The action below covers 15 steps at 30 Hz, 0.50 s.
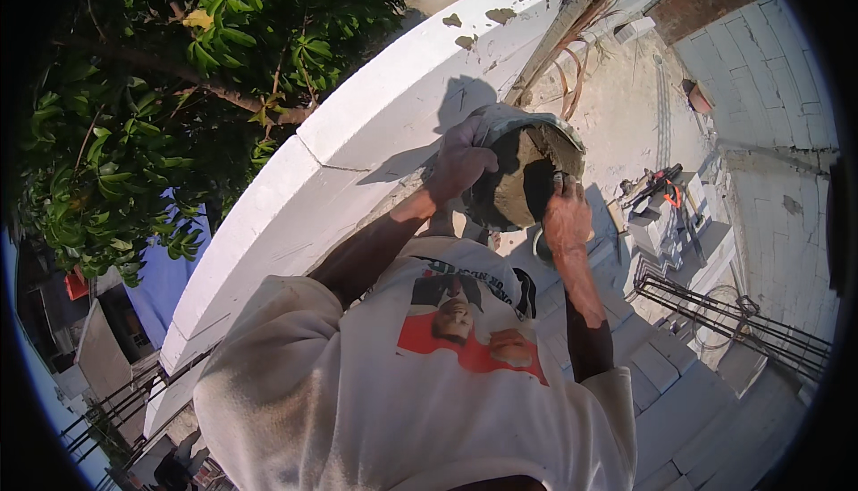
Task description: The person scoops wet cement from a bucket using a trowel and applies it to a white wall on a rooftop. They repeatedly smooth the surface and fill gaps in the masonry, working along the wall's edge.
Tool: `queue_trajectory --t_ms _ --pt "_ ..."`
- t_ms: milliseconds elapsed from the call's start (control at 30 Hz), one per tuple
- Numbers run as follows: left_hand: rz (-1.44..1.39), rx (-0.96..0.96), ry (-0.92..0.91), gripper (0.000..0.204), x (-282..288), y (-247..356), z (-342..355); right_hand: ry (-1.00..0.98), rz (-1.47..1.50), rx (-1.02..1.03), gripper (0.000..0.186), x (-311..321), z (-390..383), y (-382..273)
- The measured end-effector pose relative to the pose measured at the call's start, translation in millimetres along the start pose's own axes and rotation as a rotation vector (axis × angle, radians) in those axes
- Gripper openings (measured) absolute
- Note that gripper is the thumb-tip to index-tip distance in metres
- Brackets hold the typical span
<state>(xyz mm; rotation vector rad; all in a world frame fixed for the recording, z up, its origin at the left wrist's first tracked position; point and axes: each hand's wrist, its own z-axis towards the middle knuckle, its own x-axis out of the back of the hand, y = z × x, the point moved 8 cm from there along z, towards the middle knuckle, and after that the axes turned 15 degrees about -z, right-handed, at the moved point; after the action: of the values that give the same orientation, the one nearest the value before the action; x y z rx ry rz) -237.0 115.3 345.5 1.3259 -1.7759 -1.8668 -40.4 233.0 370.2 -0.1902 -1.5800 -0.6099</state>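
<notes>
My left hand [463, 159] grips the rim of a round bucket [576, 140], which is tilted so that its mouth faces me. Grey wet mortar [500, 178] coats the inside. My right hand [569, 216] is closed at the bucket's near right edge, around the handle of what looks like a trowel [539, 189]. Its dark blade reaches into the bucket, partly lost in shadow. Just beyond and to the left runs a wall of white blocks [357, 125], with blobs of mortar [500, 16] on its far top.
A wooden board [559, 44] leans by the wall's far end. On the right, tools [657, 187] lie on stacked white blocks [661, 232], near a bundle of steel rebar [733, 317]. Leafy branches [241, 44] crowd the wall's outer side. Another block wall [760, 62] rises at the far right.
</notes>
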Motion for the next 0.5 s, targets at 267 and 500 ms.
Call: queue_trajectory --t_ms 267,500 --pt "0.156 -0.149 -0.037 0.034 -31.0 27.0 0.3 0.019 0.039 -0.133 0.033 36.6 -21.5 27.9" --pt "0.201 -0.297 -0.23 0.035 -69.6 55.2 -29.0 -0.212 0.382 -0.215 0.012 28.0 -16.7 45.1"
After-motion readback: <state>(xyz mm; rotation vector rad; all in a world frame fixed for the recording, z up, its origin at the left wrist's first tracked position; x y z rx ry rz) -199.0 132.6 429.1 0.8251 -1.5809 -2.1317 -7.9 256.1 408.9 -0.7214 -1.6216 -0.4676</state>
